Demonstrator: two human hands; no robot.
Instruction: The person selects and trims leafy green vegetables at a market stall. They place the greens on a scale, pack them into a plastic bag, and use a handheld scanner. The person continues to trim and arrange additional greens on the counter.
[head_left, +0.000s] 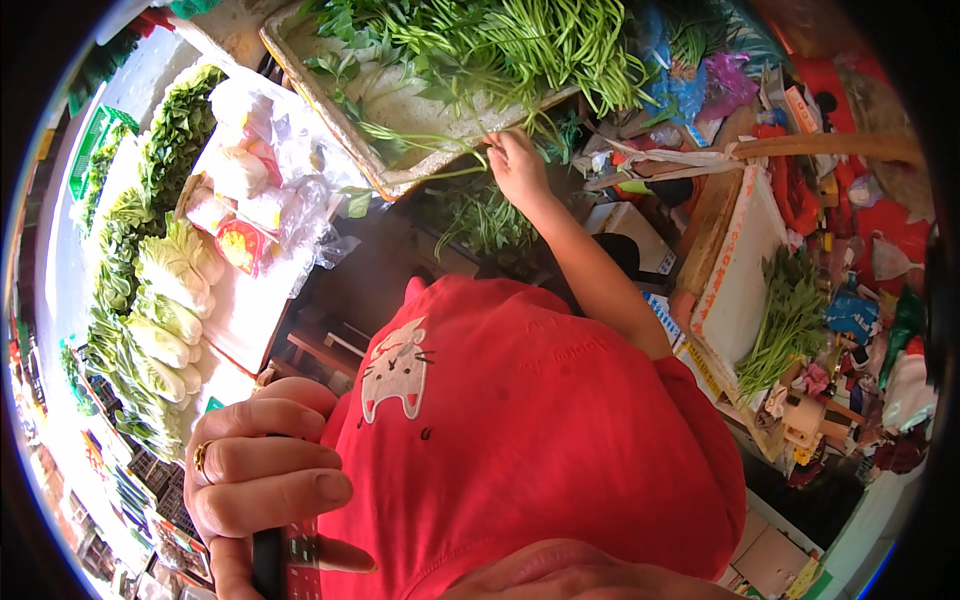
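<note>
My left hand (262, 457), with a ring on one finger, is raised close to my face on the left. Its fingers curl around a dark keypad phone (300, 559), mostly hidden by the hand. Stretched forward, my right hand (514, 161) pinches a long green vegetable stem (450, 150) between thumb and fingertips. That stem arches left over the near corner of a shallow whitish tray (405, 112), and a leaf (358, 202) hangs off it outside the rim. A heap of leafy green stems (547, 45) fills the tray's far side.
Napa cabbages (161, 345) and leafy greens (180, 112) line the stall's left side, beside plastic bags (262, 165). Loose greens (487, 221) lie below the tray. Right of me stand a white foam box panel (727, 277), a bunch of greens (787, 322) and a wooden beam (709, 232).
</note>
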